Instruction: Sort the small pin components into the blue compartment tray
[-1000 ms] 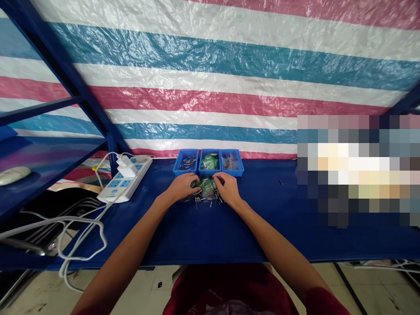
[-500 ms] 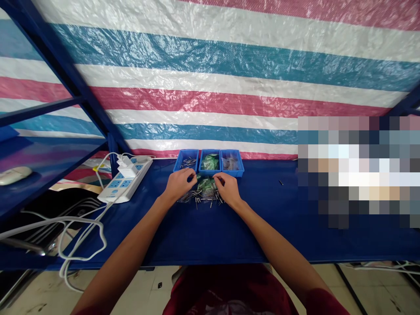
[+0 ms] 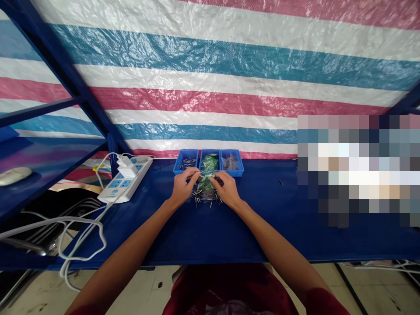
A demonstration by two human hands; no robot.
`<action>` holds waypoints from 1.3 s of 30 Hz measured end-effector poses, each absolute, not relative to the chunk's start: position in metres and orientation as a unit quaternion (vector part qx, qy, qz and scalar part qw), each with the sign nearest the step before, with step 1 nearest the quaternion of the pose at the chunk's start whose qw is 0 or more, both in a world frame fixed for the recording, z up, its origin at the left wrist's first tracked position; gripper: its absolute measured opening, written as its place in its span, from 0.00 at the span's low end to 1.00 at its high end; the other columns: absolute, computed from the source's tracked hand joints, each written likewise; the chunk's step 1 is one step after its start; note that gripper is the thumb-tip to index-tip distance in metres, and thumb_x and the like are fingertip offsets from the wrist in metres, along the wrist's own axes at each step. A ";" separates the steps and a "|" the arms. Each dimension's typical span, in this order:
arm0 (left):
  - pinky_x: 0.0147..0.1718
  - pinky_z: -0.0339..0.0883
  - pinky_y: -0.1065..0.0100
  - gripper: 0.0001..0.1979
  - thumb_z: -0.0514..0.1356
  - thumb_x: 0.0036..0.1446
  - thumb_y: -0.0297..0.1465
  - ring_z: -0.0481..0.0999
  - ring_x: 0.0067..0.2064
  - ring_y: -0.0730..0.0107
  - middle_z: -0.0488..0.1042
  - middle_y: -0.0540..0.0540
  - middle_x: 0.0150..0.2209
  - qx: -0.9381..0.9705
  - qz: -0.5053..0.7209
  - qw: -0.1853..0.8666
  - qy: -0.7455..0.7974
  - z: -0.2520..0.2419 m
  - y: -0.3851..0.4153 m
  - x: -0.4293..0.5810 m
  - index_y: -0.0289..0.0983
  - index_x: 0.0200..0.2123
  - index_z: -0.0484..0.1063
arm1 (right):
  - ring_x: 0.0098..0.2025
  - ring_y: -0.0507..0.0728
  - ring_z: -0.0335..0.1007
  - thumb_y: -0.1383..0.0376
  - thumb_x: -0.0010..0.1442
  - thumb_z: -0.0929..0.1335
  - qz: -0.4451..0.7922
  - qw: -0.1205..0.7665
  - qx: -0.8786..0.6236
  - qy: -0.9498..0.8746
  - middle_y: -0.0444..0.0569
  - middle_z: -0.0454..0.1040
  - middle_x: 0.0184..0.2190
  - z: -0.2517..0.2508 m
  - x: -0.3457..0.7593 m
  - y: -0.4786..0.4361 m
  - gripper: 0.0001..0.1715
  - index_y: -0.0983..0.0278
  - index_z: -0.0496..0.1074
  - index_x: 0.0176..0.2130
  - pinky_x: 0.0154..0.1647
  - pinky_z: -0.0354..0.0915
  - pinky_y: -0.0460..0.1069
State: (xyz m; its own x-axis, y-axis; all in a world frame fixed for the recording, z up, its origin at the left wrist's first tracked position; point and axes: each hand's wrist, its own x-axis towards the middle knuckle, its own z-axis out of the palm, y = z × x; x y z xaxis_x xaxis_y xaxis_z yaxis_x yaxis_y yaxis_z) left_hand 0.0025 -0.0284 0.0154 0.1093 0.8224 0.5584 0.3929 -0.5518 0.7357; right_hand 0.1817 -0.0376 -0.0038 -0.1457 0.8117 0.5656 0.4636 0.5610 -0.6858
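My left hand (image 3: 184, 186) is closed in a pinch at the left side of a small see-through green plastic packet (image 3: 206, 173). From the right, the thumb and fingers of my right hand (image 3: 227, 187) pinch near its other side; the exact grip is too small to make out. Under and between the hands lies a pile of green packets (image 3: 205, 183) with thin metal bits (image 3: 197, 197) around it. Just behind stand three blue bins: the left bin (image 3: 176, 168) holds thin metal bits, the middle bin (image 3: 210, 173) green packets, the right bin (image 3: 242, 168) greyish clear packets.
A white power strip (image 3: 126, 181) with a plugged-in adapter and loose white cables (image 3: 101, 227) lies at the left. One small dark bit (image 3: 281, 182) rests on the blue table (image 3: 210, 240) to the right. A striped plastic sheet (image 3: 210, 100) hangs behind; the far right is pixelated.
My left hand has shifted slightly right, closer to my right hand. A see-through green packet now shows between the fingertips. The bins have stayed in place.
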 end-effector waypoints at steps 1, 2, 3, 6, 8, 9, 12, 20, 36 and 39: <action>0.24 0.67 0.73 0.13 0.57 0.60 0.39 0.74 0.25 0.73 0.75 0.49 0.28 0.703 0.519 0.237 0.425 0.015 -0.028 0.003 0.35 0.36 0.71 | 0.29 0.52 0.64 0.58 0.65 0.63 0.176 0.493 -0.431 -0.735 0.46 0.68 0.28 -0.003 0.182 -0.038 0.15 0.63 0.69 0.31 0.30 0.61 0.46; 0.24 0.68 0.73 0.13 0.58 0.58 0.40 0.74 0.25 0.73 0.75 0.49 0.28 0.691 0.521 0.267 0.424 0.014 -0.027 0.004 0.35 0.37 0.71 | 0.28 0.52 0.64 0.58 0.65 0.63 0.175 0.497 -0.429 -0.734 0.46 0.68 0.28 -0.003 0.182 -0.038 0.15 0.63 0.69 0.31 0.30 0.61 0.46; 0.25 0.68 0.72 0.14 0.59 0.57 0.40 0.73 0.25 0.73 0.75 0.49 0.29 0.682 0.521 0.294 0.422 0.013 -0.026 0.004 0.35 0.39 0.71 | 0.28 0.52 0.64 0.58 0.65 0.63 0.175 0.502 -0.427 -0.732 0.46 0.68 0.27 -0.003 0.182 -0.038 0.15 0.63 0.69 0.31 0.30 0.61 0.46; 0.26 0.69 0.71 0.16 0.64 0.52 0.40 0.73 0.25 0.73 0.75 0.49 0.29 0.666 0.511 0.356 0.411 0.010 -0.024 0.005 0.35 0.39 0.72 | 0.27 0.52 0.64 0.57 0.64 0.63 0.183 0.511 -0.424 -0.725 0.46 0.69 0.27 -0.001 0.182 -0.039 0.16 0.63 0.69 0.30 0.30 0.61 0.46; 0.26 0.70 0.70 0.17 0.66 0.50 0.40 0.72 0.24 0.72 0.75 0.49 0.28 0.660 0.505 0.382 0.406 0.009 -0.022 0.005 0.35 0.38 0.72 | 0.26 0.52 0.64 0.56 0.64 0.63 0.188 0.514 -0.424 -0.722 0.46 0.69 0.26 -0.001 0.181 -0.040 0.16 0.63 0.69 0.30 0.30 0.61 0.46; 0.26 0.70 0.70 0.17 0.66 0.49 0.40 0.72 0.24 0.72 0.74 0.49 0.27 0.655 0.503 0.392 0.404 0.008 -0.022 0.005 0.34 0.38 0.72 | 0.26 0.52 0.64 0.56 0.64 0.63 0.189 0.514 -0.424 -0.722 0.46 0.69 0.26 -0.001 0.181 -0.040 0.17 0.63 0.70 0.29 0.30 0.61 0.46; 0.25 0.69 0.70 0.17 0.66 0.49 0.39 0.71 0.22 0.74 0.73 0.51 0.24 0.639 0.510 0.407 0.407 0.010 -0.021 0.005 0.35 0.39 0.71 | 0.26 0.53 0.65 0.59 0.66 0.60 0.194 0.519 -0.424 -0.717 0.46 0.70 0.26 -0.002 0.182 -0.040 0.17 0.64 0.72 0.34 0.32 0.63 0.47; 0.20 0.67 0.72 0.22 0.66 0.51 0.40 0.70 0.17 0.74 0.67 0.57 0.19 0.617 0.490 0.466 0.402 0.014 -0.022 0.006 0.38 0.46 0.66 | 0.39 0.55 0.69 0.69 0.62 0.60 0.166 0.522 -0.393 -0.738 0.54 0.66 0.49 -0.006 0.186 -0.037 0.19 0.60 0.71 0.49 0.38 0.69 0.50; 0.34 0.68 0.67 0.15 0.62 0.54 0.42 0.74 0.31 0.66 0.77 0.46 0.31 0.770 0.419 0.239 0.417 0.015 -0.025 0.002 0.35 0.35 0.76 | 0.39 0.56 0.72 0.63 0.65 0.61 0.154 0.553 -0.390 -0.720 0.51 0.76 0.38 -0.003 0.183 -0.041 0.14 0.61 0.73 0.46 0.42 0.69 0.50; 0.31 0.67 0.68 0.14 0.65 0.51 0.41 0.74 0.29 0.66 0.76 0.46 0.27 0.735 0.450 0.292 0.416 0.013 -0.024 0.002 0.34 0.29 0.75 | 0.39 0.56 0.72 0.63 0.67 0.58 0.158 0.553 -0.397 -0.715 0.52 0.74 0.41 -0.004 0.184 -0.042 0.19 0.60 0.69 0.54 0.41 0.70 0.51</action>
State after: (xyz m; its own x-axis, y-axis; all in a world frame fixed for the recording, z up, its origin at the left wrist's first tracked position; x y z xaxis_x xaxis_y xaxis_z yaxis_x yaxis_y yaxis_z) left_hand 0.0024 -0.0241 0.0126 0.2494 0.8737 0.4178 0.3494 -0.4835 0.8026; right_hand 0.1838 -0.0424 -0.0035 -0.0731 0.7431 0.6651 0.3939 0.6342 -0.6653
